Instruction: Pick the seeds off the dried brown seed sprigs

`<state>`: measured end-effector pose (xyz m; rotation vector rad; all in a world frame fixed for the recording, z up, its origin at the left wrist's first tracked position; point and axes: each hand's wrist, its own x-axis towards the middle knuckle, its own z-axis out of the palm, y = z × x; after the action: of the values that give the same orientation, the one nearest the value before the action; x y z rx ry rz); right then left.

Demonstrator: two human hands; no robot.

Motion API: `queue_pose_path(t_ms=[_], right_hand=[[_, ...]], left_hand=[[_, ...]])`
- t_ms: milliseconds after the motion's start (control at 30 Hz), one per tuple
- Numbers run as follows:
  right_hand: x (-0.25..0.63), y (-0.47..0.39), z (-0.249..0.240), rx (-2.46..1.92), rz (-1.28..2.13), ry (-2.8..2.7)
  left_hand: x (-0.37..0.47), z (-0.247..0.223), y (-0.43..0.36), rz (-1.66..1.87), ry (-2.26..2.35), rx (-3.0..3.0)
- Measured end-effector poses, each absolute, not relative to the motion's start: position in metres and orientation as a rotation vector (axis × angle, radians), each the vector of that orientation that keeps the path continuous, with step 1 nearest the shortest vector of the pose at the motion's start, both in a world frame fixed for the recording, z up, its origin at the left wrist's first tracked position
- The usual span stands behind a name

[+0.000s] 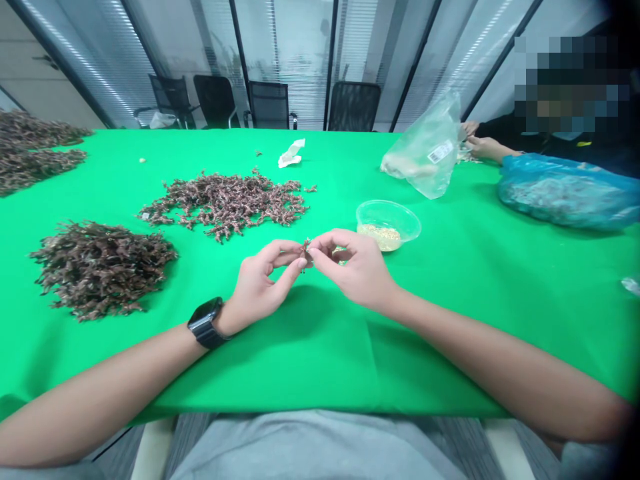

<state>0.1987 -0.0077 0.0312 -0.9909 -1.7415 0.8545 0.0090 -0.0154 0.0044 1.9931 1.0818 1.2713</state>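
My left hand (265, 277), with a dark watch on its wrist, pinches a small brown figure-like piece (307, 248) between thumb and fingers. My right hand (355, 267) meets it from the other side, its thumb and forefinger closed at the same piece. Whether a second tiny part sits in the right fingertips is too small to tell. Some yellowish bits (341, 254) show through the gap of my right fingers. Just behind that hand stands a clear plastic bowl (411, 227) with small pale-gold bits in it. Beyond my hands lies a spread of similar brown pieces (235, 200).
A denser brown heap (103, 267) lies at left, more heaps (35, 150) at far left. A crumpled white scrap (291, 154), a clear bag (425, 150) and a blue bag (570, 193) lie on the green-covered table (310, 360). A co-worker's hands (483, 143) work at far right.
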Motion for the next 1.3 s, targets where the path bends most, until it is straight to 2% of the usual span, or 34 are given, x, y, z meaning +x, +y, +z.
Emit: queue_pose_path(t_ms=[133, 400, 600, 833, 1133, 1300], right_hand=[[0.197, -0.007, 0.033, -1.008, 1.084, -1.614], [0.201, -0.001, 0.048, -1.106, 1.814, -1.211], [0.207, 0.006, 0.045, -1.038, 1.898, -1.184], [0.208, 0.008, 0.038, -0.975, 1.630, -1.399], [0.204, -0.002, 0.033, -0.870, 0.659, -1.850], [0.208, 0.002, 0.027, -0.650, 0.354, -1.998]], left_hand=[[0.008, 0.003, -0.015, 1.286, 1.125, 2.153], [-0.003, -0.002, -0.004, 1.210, 1.120, 2.576], [0.002, 0.003, -0.011, 1.282, 1.050, 2.390], [0.004, 0.004, -0.015, 1.301, 1.025, 2.142], [0.007, 0.006, -0.019, 1.322, 0.952, 1.914], [0.007, 0.004, -0.020, 1.337, 0.932, 1.949]])
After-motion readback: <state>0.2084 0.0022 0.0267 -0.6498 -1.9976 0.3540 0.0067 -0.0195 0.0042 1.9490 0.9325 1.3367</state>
